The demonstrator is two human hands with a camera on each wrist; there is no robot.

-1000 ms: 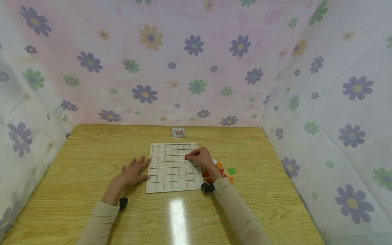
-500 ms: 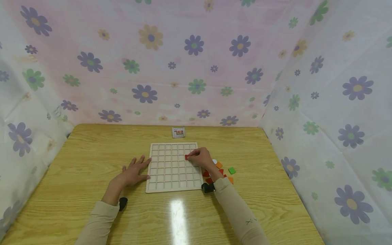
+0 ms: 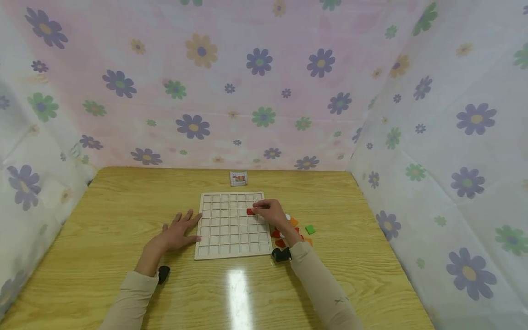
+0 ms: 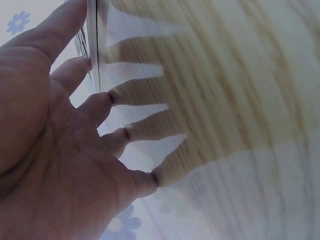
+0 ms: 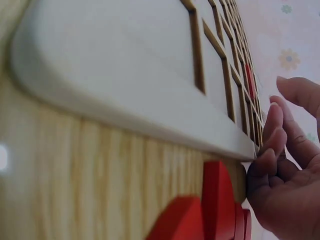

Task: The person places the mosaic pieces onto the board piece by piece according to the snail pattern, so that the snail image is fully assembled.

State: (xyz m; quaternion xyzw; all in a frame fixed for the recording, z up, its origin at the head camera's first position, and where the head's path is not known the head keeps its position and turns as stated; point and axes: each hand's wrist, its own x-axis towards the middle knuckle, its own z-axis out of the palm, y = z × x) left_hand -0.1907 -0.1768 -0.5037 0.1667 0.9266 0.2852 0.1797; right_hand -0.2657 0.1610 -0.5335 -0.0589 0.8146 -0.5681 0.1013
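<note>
Red tile point(image 3: 250, 211) in the gridded wooden board point(image 3: 224, 224)

The flat red tile sits in a far-right cell, just left of the right hand point(image 3: 272, 214), whose thumb and forefinger stand apart, gripping nothing. The left hand point(image 3: 173, 236) spreads its fingers at the board's left edge. Coloured pieces point(image 3: 281, 243) crowd the right edge; counter point(image 3: 206, 293) extends near and left.

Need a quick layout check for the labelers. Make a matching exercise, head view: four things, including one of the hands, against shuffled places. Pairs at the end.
Things:
1. red tile
2. green tile
3. picture card
4. left hand

Places:
A. on the table, beyond the far edge of the board
B. at the left edge of the board
C. in the grid of the board
D. right of the board

Pairs: 1-C, 2-D, 3-A, 4-B
</note>
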